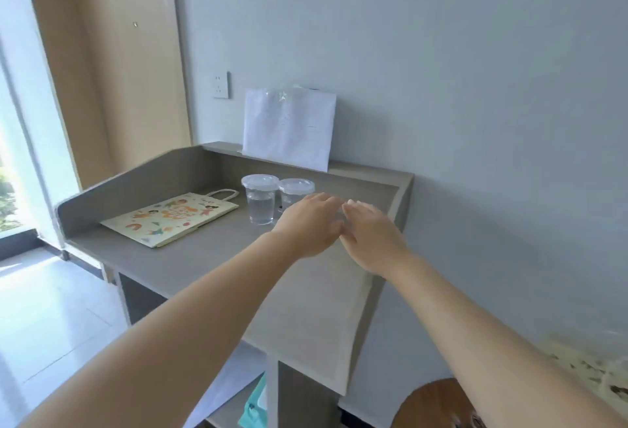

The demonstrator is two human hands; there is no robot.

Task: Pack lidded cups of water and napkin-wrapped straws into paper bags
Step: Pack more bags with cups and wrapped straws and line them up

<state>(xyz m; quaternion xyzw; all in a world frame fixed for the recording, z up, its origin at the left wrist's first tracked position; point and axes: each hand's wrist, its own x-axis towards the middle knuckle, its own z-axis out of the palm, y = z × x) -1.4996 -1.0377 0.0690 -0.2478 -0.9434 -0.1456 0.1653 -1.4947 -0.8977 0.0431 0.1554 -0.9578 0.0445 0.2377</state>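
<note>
We see a grey, wood-grained laminate desk (204,257) with raised side and back walls, standing against a pale matte wall. On its left part a flat cream paper bag (170,218), printed with colourful shapes and fitted with twisted paper handles, lies on its side.

Just right of the bag stand two clear, round plastic cups, both upright, capped with clear ribbed lids and set close together. The left cup (260,201) is partly filled with water. The right cup (295,191) is half hidden behind the left hand (311,223).

Both bare arms reach across the desk. The left hand and right hand (370,234) lie side by side, touching at the thumbs, fingers stretched forward and loose, gripping nothing. We cannot tell whether the left fingertips touch the right cup.

A white crinkled sheet (289,128) leans on the far wall, near a white wall socket (221,85).
</note>
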